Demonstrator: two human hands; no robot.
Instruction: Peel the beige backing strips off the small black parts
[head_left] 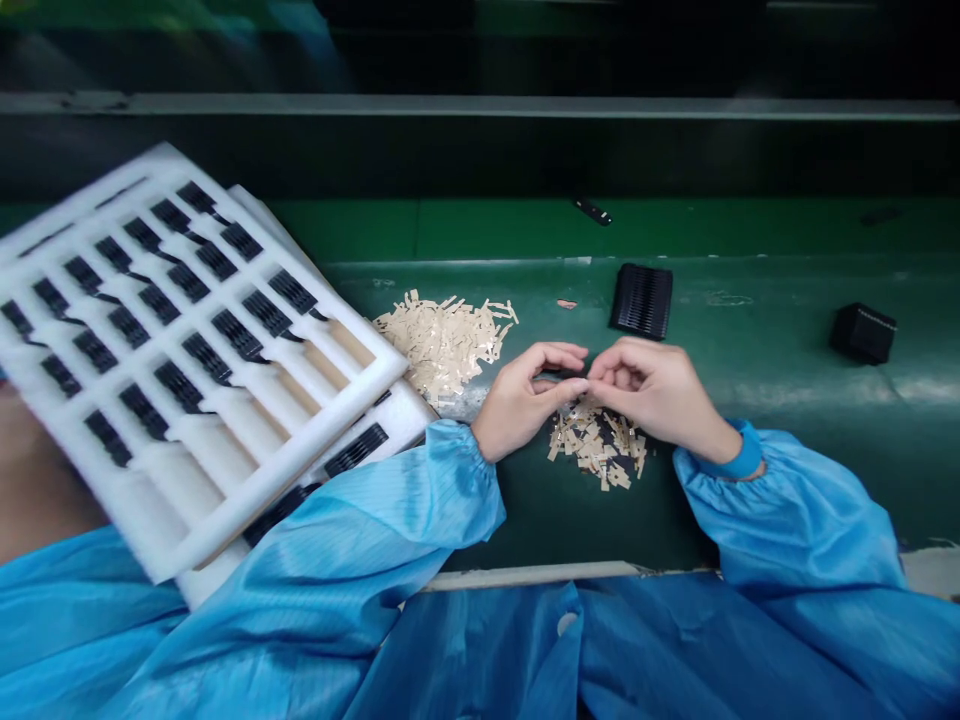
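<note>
My left hand and my right hand meet fingertip to fingertip above the green work surface. Both are curled in a pinch around a small dark part that shows between them. Just below the hands lies a small heap of tan paper strips. A larger heap of the same tan strips sits to the left of my left hand. Both arms wear blue sleeves.
A white foam tray with rows of slots, many holding black ribbed parts, lies tilted at the left on another tray. A stack of black parts and a black block rest further back. A small dark piece lies on the upper ledge.
</note>
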